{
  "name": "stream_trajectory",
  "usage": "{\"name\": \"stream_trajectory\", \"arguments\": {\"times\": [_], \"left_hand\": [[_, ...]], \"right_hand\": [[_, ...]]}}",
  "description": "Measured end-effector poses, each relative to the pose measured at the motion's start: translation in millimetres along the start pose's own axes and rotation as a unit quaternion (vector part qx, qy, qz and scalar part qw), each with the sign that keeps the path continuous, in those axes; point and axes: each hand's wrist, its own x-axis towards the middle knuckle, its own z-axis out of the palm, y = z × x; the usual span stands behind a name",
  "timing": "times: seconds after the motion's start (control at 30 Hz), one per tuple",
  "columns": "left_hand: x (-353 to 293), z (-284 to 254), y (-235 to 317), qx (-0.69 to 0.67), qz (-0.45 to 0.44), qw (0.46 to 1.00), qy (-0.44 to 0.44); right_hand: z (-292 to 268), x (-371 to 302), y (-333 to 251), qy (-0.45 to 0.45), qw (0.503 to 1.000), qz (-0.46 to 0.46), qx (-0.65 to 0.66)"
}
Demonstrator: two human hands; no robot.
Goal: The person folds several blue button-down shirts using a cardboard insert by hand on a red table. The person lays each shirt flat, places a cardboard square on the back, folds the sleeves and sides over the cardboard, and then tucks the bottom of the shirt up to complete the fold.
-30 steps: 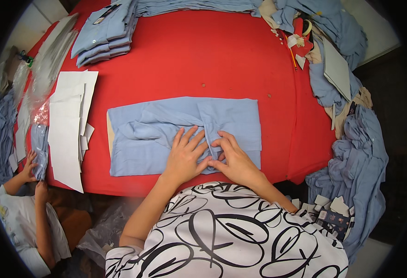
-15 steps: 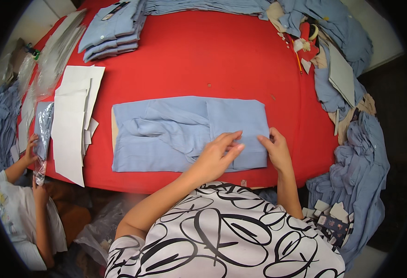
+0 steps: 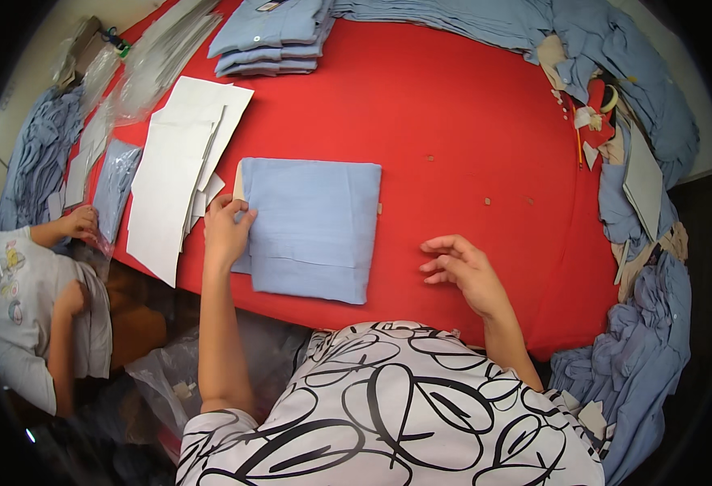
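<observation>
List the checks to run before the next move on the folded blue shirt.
1. Left hand at the folded blue shirt's left edge: ok, touching.
2. Left fingers pinching fabric: cannot tell.
3. Right hand on the shirt: not ok, apart from it, empty, above the red tablecloth.
4. Left-edge layers flush: not ok, a beige strip shows beyond the top layer.
5. Shirt's underside smooth: cannot tell, hidden.

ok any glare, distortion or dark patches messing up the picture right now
Head view: the fisheye bows the near edge of the red table, and the corners fall to black; head view: pale sheen shows on the plastic-wrapped garment at left; head view: the folded blue garment looks fairly evenly lit, without strong glare.
</observation>
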Motion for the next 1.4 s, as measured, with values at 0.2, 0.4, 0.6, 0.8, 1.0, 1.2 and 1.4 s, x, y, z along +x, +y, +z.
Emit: {"name": "stream_trajectory", "arguments": {"times": [0.2, 0.4, 0.6, 0.8, 1.0, 1.2, 1.4], "left_hand": [[3, 2, 15, 0.047, -0.042, 0.997, -0.042], [-46, 44, 67, -0.254, -0.104, 0.95, -0.146], [-92, 79, 153, -0.373, -0.15, 0.888, -0.222], [-89, 87, 155, -0.384, -0.153, 0.885, -0.214], [-57, 80, 139, -0.252, 0.028, 0.965, -0.064], [-72, 83, 142, -0.301, -0.013, 0.938, -0.174], [-85, 89, 148, -0.417, -0.081, 0.892, -0.155]], "right_hand": [[33, 30, 21, -0.036, 0.997, 0.0, -0.063], [-5, 56, -59, 0.093, 0.876, -0.121, -0.458], [-38, 116, -17, 0.285, 0.593, -0.296, -0.693], [-11, 110, -49, 0.208, 0.577, -0.303, -0.729], [11, 83, 0, 0.027, 0.64, -0.38, -0.668], [-33, 33, -7, 0.239, 0.745, -0.37, -0.502], [-65, -16, 58, 0.35, 0.916, -0.077, -0.179]]}}
